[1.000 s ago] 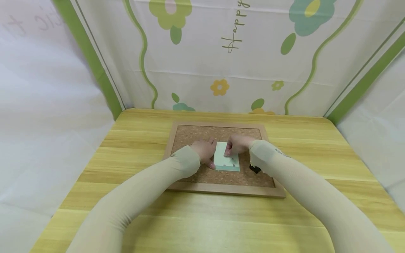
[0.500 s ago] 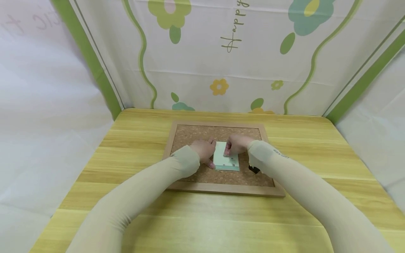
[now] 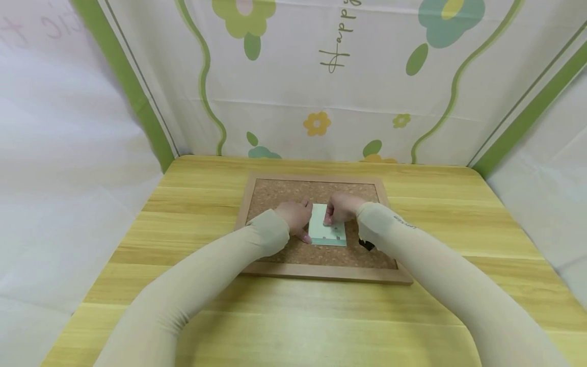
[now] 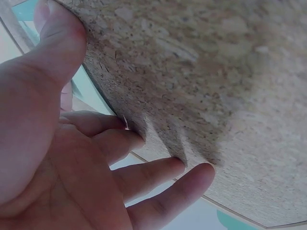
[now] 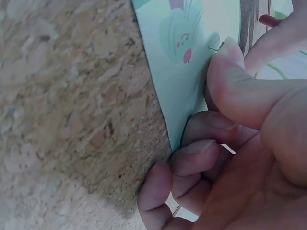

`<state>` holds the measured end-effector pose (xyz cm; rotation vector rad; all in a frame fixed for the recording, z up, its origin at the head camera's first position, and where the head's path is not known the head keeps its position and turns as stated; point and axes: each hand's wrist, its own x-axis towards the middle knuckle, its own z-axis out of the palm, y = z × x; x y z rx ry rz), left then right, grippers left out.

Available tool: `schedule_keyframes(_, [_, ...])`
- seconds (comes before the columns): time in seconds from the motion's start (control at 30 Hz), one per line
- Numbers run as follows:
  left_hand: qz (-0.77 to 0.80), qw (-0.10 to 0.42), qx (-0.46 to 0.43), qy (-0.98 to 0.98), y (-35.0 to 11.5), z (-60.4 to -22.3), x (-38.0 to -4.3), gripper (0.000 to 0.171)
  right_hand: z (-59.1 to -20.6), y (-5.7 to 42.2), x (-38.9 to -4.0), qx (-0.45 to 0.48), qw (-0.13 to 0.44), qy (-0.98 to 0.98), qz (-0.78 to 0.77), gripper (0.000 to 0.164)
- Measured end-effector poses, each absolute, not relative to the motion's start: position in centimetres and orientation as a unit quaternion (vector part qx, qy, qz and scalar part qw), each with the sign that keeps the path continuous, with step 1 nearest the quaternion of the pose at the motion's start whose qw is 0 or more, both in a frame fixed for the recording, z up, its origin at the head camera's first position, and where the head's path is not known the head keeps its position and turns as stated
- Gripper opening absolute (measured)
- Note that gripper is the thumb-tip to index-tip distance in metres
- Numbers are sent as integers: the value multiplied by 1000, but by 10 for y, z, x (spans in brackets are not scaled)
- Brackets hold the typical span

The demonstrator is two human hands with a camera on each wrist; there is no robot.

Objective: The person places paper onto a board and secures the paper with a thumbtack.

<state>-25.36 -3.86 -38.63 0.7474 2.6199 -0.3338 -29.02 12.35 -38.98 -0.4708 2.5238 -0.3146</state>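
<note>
A pale green printed card (image 3: 319, 232) lies on the framed cork board (image 3: 279, 192). My left hand (image 3: 293, 216) rests at the card's left edge, thumb at its lower corner and fingers spread over the cork. In the left wrist view the left fingers (image 4: 158, 177) are loosely extended, with nothing in the palm. My right hand (image 3: 343, 208) is over the card's upper right part, thumb and forefinger pinching a pin. Its thin metal needle (image 5: 214, 48) shows at the thumb tip, close over the card's printed face; its head is hidden by the fingers. The other right fingers curl against the board.
The board's wooden frame (image 3: 321, 271) stands slightly raised on the wooden table (image 3: 293, 321). Beneath the right cuff is a small black item (image 3: 366, 245). A white flower-printed cloth (image 3: 275, 81) rises behind the table, with white cloth at both sides.
Both hands and the card keep their places on the board. The head view has shifted very slightly.
</note>
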Motion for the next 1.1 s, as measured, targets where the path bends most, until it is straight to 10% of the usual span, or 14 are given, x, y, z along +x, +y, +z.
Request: schedule_keyframes(1.1, [-51,204,280,937,-46,-395,-260,105,-366,171,-284,-196,216,924,-248,18])
